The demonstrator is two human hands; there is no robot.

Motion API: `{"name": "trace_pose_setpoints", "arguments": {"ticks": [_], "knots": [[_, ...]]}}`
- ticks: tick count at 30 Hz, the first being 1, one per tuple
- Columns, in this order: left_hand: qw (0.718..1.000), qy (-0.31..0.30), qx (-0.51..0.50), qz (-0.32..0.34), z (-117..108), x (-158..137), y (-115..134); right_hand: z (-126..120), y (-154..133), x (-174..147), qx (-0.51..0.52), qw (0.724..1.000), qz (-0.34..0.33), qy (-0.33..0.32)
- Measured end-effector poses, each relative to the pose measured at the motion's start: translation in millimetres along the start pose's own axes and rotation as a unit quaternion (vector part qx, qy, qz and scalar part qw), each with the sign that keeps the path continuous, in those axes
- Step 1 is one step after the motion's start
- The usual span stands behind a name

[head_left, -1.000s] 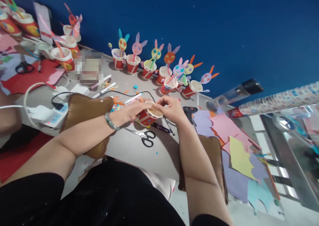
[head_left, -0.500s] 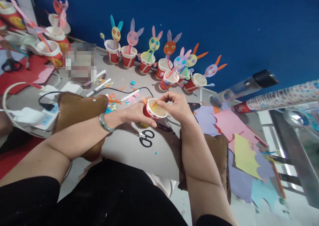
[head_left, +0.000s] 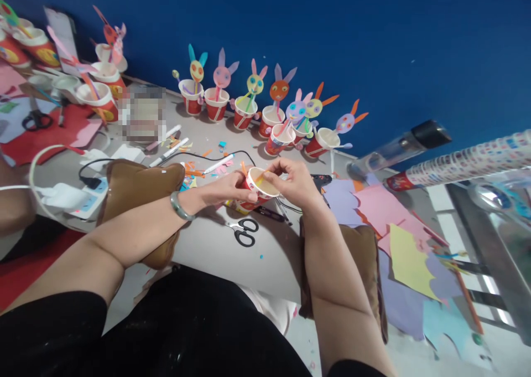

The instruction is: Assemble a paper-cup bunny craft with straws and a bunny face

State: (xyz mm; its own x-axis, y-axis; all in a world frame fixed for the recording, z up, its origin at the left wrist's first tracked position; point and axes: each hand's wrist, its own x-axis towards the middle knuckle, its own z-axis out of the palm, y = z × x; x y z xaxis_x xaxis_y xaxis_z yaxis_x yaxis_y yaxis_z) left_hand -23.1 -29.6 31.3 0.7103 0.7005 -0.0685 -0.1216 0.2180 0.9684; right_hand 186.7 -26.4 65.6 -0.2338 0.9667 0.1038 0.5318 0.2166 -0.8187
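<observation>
In the head view, we see the red paper cup just above the middle, over the table. Our left hand has its fingers curved around the cup's side; those behind it are hidden. Our right hand has thumb and forefinger close together at the cup's mouth, by a yellow strip; they cover its end, so we cannot tell whether they pinch it. A black glue gun at two o'clock is partly hidden behind our right wrist. At six o'clock from the cup lie scissors, their blade tips hard to make out. The stack of cups at three o'clock is cut off by the frame, as are the cups at ten o'clock. A pixelated patch hides something at ten o'clock, nearer in. Printing on the rabbit cups at twelve o'clock is too small for us to read.
</observation>
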Motion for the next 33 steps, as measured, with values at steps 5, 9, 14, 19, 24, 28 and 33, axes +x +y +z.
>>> {"name": "trace_pose_setpoints", "arguments": {"ticks": [5, 9, 14, 19, 24, 28, 33], "knots": [[0.997, -0.018, 0.067, -0.022, -3, -1, 5, 3, 0, 0, -0.016, 1.000, -0.003, 0.012], [0.998, 0.007, 0.060, -0.024, -5, -1, 3, 4, 3, 1, 0.019, 1.000, -0.001, 0.025], [0.998, 0.054, -0.006, -0.018, -9, 2, 0, -10, 1, -1, 0.056, 0.998, -0.007, 0.025], [0.983, 0.168, -0.062, 0.049, -15, 10, -4, -43, 5, -6, 0.059, 0.990, -0.020, 0.129], [0.967, 0.234, -0.071, 0.077, -17, 13, -5, -68, 13, -11, -0.038, 0.987, -0.026, 0.154], [0.944, 0.295, -0.064, 0.133, -20, 16, -7, -77, 25, -13, -0.103, 0.984, 0.000, 0.142], [0.923, 0.336, -0.059, 0.175, -25, 19, -9, -74, 36, -11, -0.153, 0.981, 0.018, 0.118]]}}
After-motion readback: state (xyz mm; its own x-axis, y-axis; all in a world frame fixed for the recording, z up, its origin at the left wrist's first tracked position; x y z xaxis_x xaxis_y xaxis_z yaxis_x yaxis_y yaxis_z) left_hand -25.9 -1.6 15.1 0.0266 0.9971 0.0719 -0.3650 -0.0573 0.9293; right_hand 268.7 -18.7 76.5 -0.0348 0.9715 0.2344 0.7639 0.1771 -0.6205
